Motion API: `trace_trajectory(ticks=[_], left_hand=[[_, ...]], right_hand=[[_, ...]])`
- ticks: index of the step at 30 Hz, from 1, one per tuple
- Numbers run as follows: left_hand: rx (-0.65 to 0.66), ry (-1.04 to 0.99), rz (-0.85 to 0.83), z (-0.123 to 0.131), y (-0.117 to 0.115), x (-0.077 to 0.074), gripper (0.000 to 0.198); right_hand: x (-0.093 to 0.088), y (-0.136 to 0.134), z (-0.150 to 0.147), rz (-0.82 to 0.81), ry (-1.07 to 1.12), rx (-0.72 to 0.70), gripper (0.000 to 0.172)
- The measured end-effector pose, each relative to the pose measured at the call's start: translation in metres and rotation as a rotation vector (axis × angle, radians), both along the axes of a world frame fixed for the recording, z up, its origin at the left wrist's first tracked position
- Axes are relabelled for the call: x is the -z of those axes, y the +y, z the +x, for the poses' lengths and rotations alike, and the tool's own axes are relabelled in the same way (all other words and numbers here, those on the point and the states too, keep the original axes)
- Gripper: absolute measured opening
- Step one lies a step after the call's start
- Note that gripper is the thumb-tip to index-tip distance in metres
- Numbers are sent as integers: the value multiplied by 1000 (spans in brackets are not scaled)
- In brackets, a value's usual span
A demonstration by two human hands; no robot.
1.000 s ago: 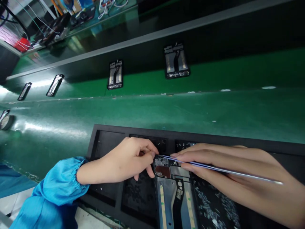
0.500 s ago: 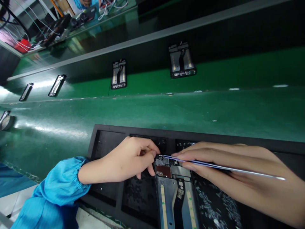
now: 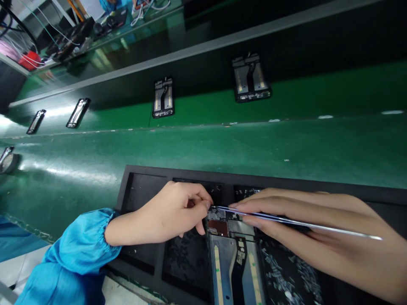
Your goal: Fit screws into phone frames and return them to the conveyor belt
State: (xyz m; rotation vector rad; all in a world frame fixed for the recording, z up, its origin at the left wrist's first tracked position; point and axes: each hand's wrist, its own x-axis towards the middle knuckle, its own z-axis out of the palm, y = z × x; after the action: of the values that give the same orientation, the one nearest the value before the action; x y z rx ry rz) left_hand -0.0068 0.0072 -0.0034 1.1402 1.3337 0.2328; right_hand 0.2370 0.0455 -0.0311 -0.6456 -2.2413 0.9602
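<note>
An open phone chassis point(image 3: 233, 258) with a circuit board at its top lies in a black tray point(image 3: 143, 182) in front of me. My left hand point(image 3: 165, 216), in a blue sleeve, is pinched at the top left corner of the phone chassis. My right hand point(image 3: 318, 237) holds thin metal tweezers point(image 3: 286, 220), fingers closed along them. The tweezer tips rest at the board's top edge, right beside my left fingertips. Whether the tips hold a small part I cannot make out.
A green conveyor belt point(image 3: 222, 144) runs behind the tray. Several open phone chassis point(image 3: 252, 79) point(image 3: 163, 97) lie on its far lane, more at far left point(image 3: 78, 112). A cluttered bench with cables point(image 3: 63, 38) stands beyond, at the upper left.
The phone chassis on the belt have drifted to the right. My hands and the tweezers have stayed almost still over the board.
</note>
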Motion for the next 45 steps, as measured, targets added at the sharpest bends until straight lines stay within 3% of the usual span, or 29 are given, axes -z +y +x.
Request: trace_trajectory(ticks=[6,16,25,28,32,35,39,45], left_hand=[[-1,-8,85,4,0,2,12],[-11,-35,41,6,2,3,7],[-10,17,113,7,-2,5,9],[13,121,266,7,-7,7,11],[15,299,703,5,-16,14,12],[64,290,905,3,-19,18,15],[207,223,1051,1,-18,18,12],[334,231,1112,-4,-19,17,11]], right_hand=[[0,1,-1,-40,3,20,14],[-1,0,-2,-42,23,53,10],[-4,1,2,-49,19,38,13],[-5,2,3,-64,12,-11,14],[-4,5,4,-46,18,-55,15],[-3,5,6,-50,24,-89,16],[-1,5,7,-29,26,-102,17],[-6,4,2,-136,-5,66,11]])
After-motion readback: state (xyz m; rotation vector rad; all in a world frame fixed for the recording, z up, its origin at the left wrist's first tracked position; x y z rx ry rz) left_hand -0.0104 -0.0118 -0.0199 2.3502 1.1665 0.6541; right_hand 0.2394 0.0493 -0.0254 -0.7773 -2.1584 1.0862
